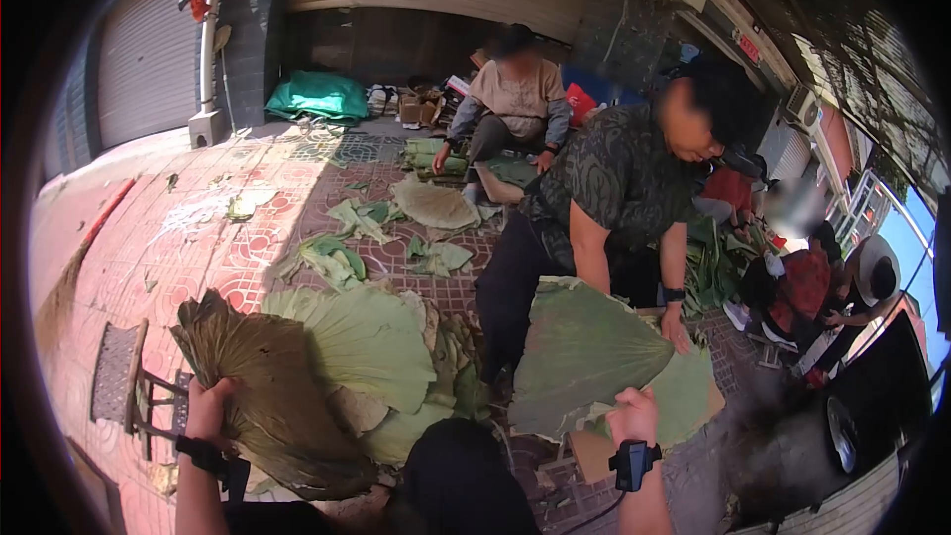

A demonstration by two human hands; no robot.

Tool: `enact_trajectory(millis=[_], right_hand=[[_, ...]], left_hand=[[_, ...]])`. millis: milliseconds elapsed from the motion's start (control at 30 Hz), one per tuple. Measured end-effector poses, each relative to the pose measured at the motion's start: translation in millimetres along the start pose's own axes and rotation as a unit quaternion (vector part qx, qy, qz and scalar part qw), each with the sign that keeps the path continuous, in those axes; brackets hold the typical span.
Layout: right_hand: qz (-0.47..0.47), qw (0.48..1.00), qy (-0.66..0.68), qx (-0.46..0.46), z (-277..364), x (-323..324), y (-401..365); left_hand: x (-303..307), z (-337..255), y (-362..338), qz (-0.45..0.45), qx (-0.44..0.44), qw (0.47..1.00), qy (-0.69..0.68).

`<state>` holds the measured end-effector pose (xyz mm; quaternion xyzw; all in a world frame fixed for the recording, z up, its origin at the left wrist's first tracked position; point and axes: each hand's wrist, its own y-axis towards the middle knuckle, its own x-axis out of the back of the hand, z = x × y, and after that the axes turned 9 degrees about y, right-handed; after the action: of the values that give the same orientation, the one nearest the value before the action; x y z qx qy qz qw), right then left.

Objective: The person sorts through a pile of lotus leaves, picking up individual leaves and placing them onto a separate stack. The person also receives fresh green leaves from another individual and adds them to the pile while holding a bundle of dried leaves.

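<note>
My left hand [208, 408] is closed on the edge of a brown, dried lotus leaf [282, 391], which stands folded and creased at the lower left. Behind it, pale green lotus leaves [371, 342] lie in a loose pile in front of me. My right hand [634, 418] pinches the near edge of a large, dull green lotus leaf [584, 357], held up at a tilt. More green leaves [688, 391] lie beneath and to the right of it, where a co-worker's hand [676, 327] presses down. A wrist device [632, 464] sits on my right wrist.
A co-worker in a patterned shirt [619, 163] bends over close at right; another person [510, 104] sits farther back. Loose leaves [436, 203] are scattered over the red tiles. A small stool [139, 376] stands at left, a dark pan [842, 431] at lower right.
</note>
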<state>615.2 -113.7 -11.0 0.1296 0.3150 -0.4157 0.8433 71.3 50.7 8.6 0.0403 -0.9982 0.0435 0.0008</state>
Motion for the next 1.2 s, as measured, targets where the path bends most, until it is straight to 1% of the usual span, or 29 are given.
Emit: enact_trajectory(millis=[67,167,267,367,467,567,600,667,767,833,900,1000,1033,1067,1100,1133,1167,1200], right_hand=[[-0.027,1.0,-0.012,-0.004,14.7,36.5,5.8],[0.055,0.993,0.108,0.004,51.3,31.4,-11.6],[-0.099,0.99,0.058,-0.081,27.4,65.0,-3.8],[-0.15,0.988,0.004,-0.034,22.8,79.7,0.3],[-0.069,0.997,-0.011,0.01,31.2,77.3,3.9],[-0.051,0.998,-0.014,0.031,34.4,86.4,16.3],[-0.062,0.998,-0.008,0.029,35.9,85.6,19.0],[-0.084,0.996,0.005,0.023,38.2,84.3,24.1],[-0.097,0.992,-0.07,0.043,40.1,100.0,43.0],[-0.087,0.986,-0.122,0.073,39.9,122.3,68.9],[-0.073,0.977,-0.17,0.103,41.6,120.5,76.1],[-0.09,0.989,-0.085,0.084,53.2,94.7,74.9],[-0.109,0.986,-0.087,0.096,51.3,103.3,88.4],[-0.098,0.987,-0.068,0.108,52.3,109.8,95.8],[-0.102,0.989,-0.033,0.097,54.3,120.5,110.8],[-0.121,0.989,-0.052,0.07,55.2,165.6,150.2],[-0.062,0.995,-0.032,0.076,52.1,149.3,147.6],[-0.058,0.991,-0.106,0.065,47.7,122.6,132.6]], left_hand=[[1.5,8.5,5.1,-0.008,-0.025,1.0,0.008],[1.2,12.4,6.5,-0.044,-0.018,0.999,0.024],[6.1,16.7,10.8,-0.029,-0.015,0.999,0.037],[3.8,16.3,9.2,-0.028,-0.007,0.999,0.043],[3.8,13.7,6.8,-0.029,-0.009,0.998,0.051],[4.1,15.8,7.2,-0.034,-0.019,0.998,0.049],[4.9,15.9,6.9,-0.038,-0.02,0.998,0.047],[7.0,15.5,7.1,-0.017,-0.023,0.999,0.04],[11.0,15.7,7.0,-0.011,-0.019,0.999,0.043],[11.6,16.2,7.8,-0.012,-0.022,0.999,0.037],[10.8,16.1,5.9,-0.013,-0.03,0.999,0.02],[7.4,5.1,2.7,0.001,-0.017,1.0,0.01],[1.8,-3.4,-1.1,0.009,-0.004,1.0,-0.006],[-1.1,-11.9,-6.5,0.003,0.009,1.0,-0.021],[0.9,-13.7,-6.7,-0.003,0.008,1.0,-0.025],[1.3,-16.3,-8.6,-0.03,0.02,0.999,-0.032],[11.2,-5.4,-0.8,-0.026,0.014,0.999,-0.021],[15.8,-2.4,1.8,-0.025,0.013,0.999,-0.021]])
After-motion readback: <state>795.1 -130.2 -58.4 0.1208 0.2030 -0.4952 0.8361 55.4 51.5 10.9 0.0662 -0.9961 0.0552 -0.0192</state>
